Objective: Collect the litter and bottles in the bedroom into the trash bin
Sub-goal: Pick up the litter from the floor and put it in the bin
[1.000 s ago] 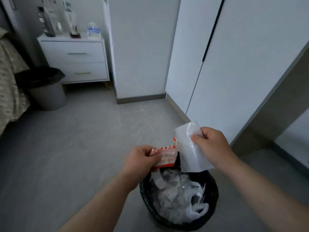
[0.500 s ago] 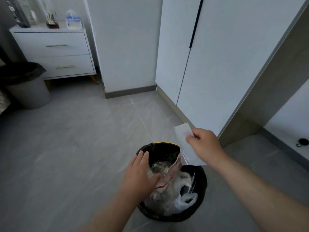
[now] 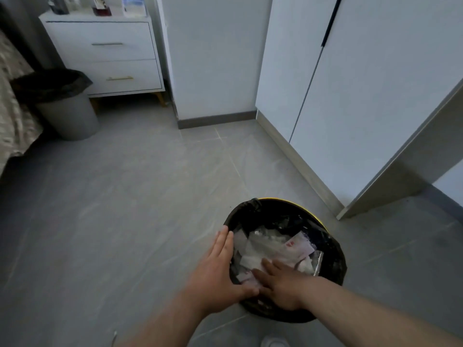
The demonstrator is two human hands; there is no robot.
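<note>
While both hands are down at the trash bin [image 3: 302, 204], the step in hand looks like the deposit itself, at its tail end.

Head view: bin with black liner and yellow rim on the floor [image 3: 130, 196] at 5 o'clock. Litter [image 3: 263, 242] is inside it, white crumpled plastic and paper, with a red-printed wrapper [image 3: 299, 246] on top toward 3 o'clock of the bin mouth. Left hand [image 3: 216, 269] lies flat along the bin's 9 o'clock rim, fingers straight, holding nothing. Right hand [image 3: 281, 284] is inside the mouth at 6 o'clock, fingers spread flat on the litter, also gripping nothing; it seems to be pressing the pile down.

Around it: grey bin [image 3: 69, 116] with a dark liner at 10 o'clock, beside the bed [image 3: 11, 108]. White nightstand [image 3: 105, 56] at 11 o'clock, 2 drawers, containers on top [image 3: 134, 7], cropped and blurred. Wardrobe [image 3: 375, 96] from 1 to 3 o'clock.

Judgement: no loose litter shows on the floor. The next move calls for lifting both hands clear without dragging plastic out, then checking the nightstand top for bottles; whether those are trash I cannot tell.
</note>
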